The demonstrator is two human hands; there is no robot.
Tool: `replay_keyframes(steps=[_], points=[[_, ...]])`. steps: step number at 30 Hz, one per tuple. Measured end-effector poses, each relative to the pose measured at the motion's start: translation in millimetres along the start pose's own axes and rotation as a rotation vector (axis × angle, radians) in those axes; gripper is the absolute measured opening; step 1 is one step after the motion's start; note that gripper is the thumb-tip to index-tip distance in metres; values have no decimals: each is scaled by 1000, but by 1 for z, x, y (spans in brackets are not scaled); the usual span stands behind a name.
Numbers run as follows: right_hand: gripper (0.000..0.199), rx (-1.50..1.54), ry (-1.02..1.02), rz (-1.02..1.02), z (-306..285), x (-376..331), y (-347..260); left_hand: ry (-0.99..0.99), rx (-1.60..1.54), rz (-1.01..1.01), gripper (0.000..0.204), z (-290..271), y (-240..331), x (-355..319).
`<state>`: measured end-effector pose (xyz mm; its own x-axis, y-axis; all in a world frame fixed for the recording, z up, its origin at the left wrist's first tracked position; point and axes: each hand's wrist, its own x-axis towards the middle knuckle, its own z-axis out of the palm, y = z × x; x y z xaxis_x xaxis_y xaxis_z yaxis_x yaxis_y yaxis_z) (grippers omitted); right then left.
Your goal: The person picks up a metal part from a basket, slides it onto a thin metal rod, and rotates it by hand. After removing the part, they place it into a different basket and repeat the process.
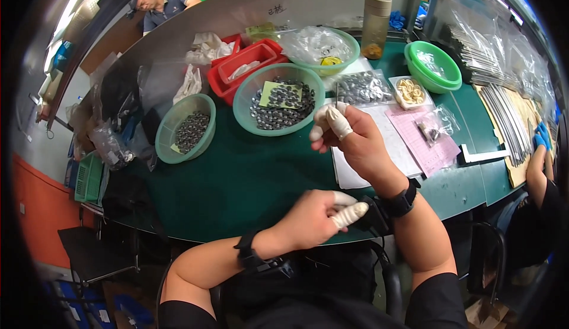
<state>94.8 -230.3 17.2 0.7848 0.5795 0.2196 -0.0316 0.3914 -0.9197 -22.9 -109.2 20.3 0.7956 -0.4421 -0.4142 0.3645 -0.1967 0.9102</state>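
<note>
My right hand (349, 136) is raised over the green table (249, 175), white finger cots on thumb and fingers, pinching a thin metal rod (336, 95) that stands upright. Just behind it sits a large green bowl (246, 105) holding several small dark metal parts and a yellow-green slip. My left hand (317, 216) rests near the table's front edge, fingers curled, also wearing white cots; I cannot see anything in it. Black bands sit on both wrists.
A smaller green bowl (169, 145) of dark parts stands at the left, red trays (249, 62) behind. White and pink sheets (427, 145), a bag of parts (361, 86), a cup of rings (410, 92), another green bowl (432, 65). Metal rods (504, 115) lie right, beside a co-worker's blue-gloved hand (540, 136).
</note>
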Motion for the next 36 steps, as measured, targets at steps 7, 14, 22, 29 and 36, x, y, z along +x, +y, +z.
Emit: replay_keyframes(steps=[7, 14, 22, 29, 36], points=[[30, -205, 38, -186, -2, 2, 11, 693, 394, 534, 22, -107, 47, -15], [37, -140, 9, 36, -2, -1, 3, 757, 1095, 412, 21, -191, 56, 58], [38, -99, -11, 181, 7, -4, -2, 556, 1383, 442, 21, -205, 48, 90], [38, -133, -45, 195, 4, -4, -5, 593, 1185, 413, 16, -198, 51, 73], [37, -154, -77, 195, 0, -3, -3, 727, 710, 597, 19, -169, 53, 42]])
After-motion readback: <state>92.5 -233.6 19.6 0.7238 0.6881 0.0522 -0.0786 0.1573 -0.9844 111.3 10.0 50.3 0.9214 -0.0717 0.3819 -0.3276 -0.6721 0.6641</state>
